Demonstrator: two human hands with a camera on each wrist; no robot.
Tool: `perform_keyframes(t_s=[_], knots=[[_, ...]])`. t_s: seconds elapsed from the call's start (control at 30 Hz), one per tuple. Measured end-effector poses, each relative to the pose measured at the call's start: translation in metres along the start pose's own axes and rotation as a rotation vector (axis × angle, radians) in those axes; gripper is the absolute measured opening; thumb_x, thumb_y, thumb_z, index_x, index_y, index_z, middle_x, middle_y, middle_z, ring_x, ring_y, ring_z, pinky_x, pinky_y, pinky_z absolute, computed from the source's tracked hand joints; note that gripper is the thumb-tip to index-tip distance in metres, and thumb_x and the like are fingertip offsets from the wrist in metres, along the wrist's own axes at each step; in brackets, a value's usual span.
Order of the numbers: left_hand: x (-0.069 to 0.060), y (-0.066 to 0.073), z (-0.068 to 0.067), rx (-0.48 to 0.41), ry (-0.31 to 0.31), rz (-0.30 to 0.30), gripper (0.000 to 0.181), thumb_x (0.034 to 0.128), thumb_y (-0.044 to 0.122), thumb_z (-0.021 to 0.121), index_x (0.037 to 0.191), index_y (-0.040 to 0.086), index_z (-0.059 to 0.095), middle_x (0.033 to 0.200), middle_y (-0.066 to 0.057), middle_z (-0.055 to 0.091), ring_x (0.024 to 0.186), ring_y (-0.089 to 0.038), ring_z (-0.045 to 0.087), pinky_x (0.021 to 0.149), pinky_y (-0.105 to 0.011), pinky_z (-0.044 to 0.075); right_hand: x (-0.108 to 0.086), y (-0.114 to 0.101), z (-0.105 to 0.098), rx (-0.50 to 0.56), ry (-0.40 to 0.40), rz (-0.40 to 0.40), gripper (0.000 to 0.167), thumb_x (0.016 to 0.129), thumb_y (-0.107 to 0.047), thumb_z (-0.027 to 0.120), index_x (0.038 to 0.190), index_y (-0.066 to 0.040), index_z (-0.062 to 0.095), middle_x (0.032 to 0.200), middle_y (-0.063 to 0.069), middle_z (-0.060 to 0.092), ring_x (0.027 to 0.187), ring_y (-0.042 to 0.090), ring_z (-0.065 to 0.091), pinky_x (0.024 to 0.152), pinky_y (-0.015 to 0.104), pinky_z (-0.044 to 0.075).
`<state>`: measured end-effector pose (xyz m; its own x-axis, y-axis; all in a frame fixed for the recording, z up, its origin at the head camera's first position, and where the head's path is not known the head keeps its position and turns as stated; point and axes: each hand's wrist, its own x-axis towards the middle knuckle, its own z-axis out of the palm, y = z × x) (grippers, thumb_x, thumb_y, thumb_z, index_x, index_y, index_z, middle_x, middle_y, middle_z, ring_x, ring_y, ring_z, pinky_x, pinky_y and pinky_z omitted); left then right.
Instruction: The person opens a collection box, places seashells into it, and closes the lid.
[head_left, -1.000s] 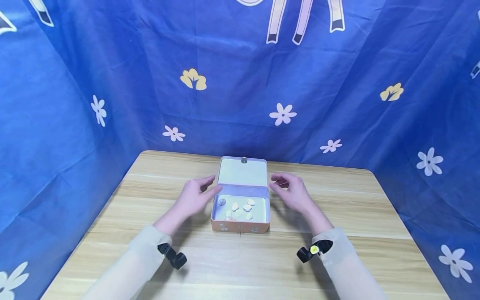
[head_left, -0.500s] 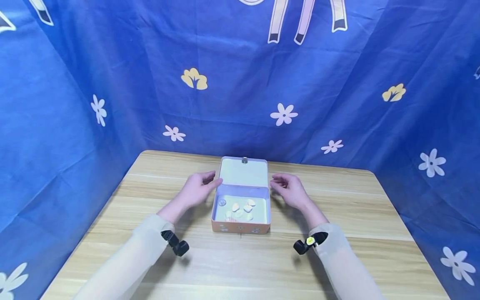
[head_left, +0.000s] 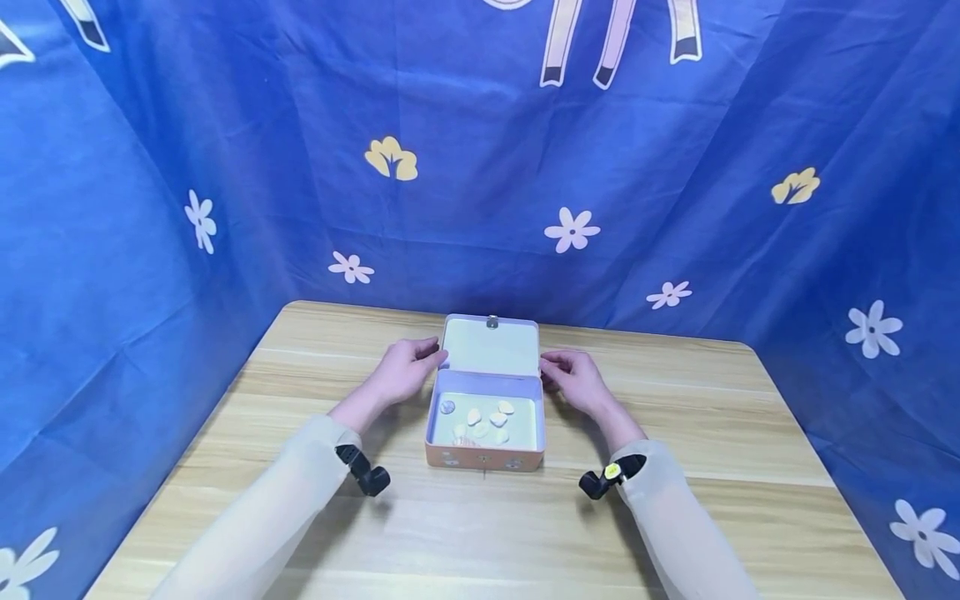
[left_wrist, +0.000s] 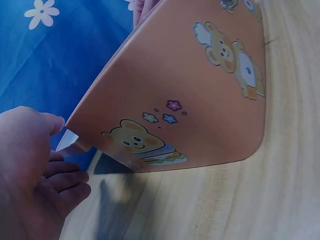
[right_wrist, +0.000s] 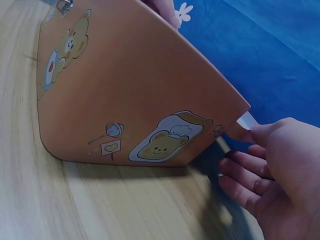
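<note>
An orange tin box (head_left: 483, 458) with a pale inside stands with its lid (head_left: 491, 346) raised and leaning back. Several whitish seashells (head_left: 498, 419) and one darker, round, striped shell (head_left: 447, 407) lie on its bottom. At the lid's left edge, my left hand (head_left: 402, 371) has its thumb on the front and curled fingers behind, holding it. My right hand (head_left: 577, 379) grips the right edge likewise. Both wrist views show the box's outer side with printed bears (left_wrist: 132, 140) and bear toast (right_wrist: 162, 142), and thumb and fingers about the lid's edge.
A wood-grain table (head_left: 480, 533) bears the box. Blue patterned cloth (head_left: 472, 167) hangs behind it and along both sides. Small black wrist cameras (head_left: 371, 479) sit on both sleeves. A metal clasp (head_left: 492, 322) sits at the lid's top edge.
My left hand has moved right and slightly away, its thumb coming onto the lid's edge. My right hand has closed in on the opposite edge. The lid stays raised and the shells lie as before.
</note>
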<state>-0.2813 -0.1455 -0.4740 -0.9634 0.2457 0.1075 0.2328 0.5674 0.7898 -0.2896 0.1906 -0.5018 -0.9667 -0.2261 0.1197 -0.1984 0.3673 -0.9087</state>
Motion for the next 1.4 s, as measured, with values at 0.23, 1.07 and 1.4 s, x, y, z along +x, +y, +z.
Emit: perform_keyframes(t_s=[0.23, 1.07, 1.4], knots=[[0.007, -0.002, 0.003, -0.065, -0.011, -0.036, 0.057, 0.1099, 0.027, 0.059, 0.150, -0.013, 0.048, 0.151, -0.027, 0.052, 0.142, -0.041, 0.048, 0.118, -0.050, 0.037, 0.002, 0.000, 0.004, 0.053, 0.006, 0.049, 0.033, 0.109, -0.011, 0.061, 0.128, 0.016, 0.067, 0.101, 0.025, 0.076, 0.080, 0.019, 0.072, 0.081, 0.047, 0.062], [0.011, 0.007, 0.006, -0.147, -0.002, -0.036, 0.055, 0.1093, 0.025, 0.060, 0.149, -0.011, 0.051, 0.148, -0.026, 0.057, 0.140, -0.036, 0.052, 0.116, -0.047, 0.041, 0.003, -0.008, 0.006, 0.224, 0.040, 0.121, 0.036, 0.107, -0.006, 0.062, 0.134, 0.018, 0.061, 0.120, 0.031, 0.071, 0.099, 0.029, 0.074, 0.085, 0.032, 0.061], [0.009, 0.014, 0.002, -0.153, 0.011, -0.003, 0.051, 0.1090, 0.023, 0.061, 0.147, -0.010, 0.054, 0.143, -0.024, 0.062, 0.137, -0.035, 0.056, 0.115, -0.047, 0.042, 0.001, -0.013, 0.003, 0.176, 0.067, 0.069, 0.033, 0.105, -0.005, 0.065, 0.131, 0.016, 0.064, 0.115, 0.027, 0.074, 0.098, 0.029, 0.075, 0.085, 0.034, 0.061]])
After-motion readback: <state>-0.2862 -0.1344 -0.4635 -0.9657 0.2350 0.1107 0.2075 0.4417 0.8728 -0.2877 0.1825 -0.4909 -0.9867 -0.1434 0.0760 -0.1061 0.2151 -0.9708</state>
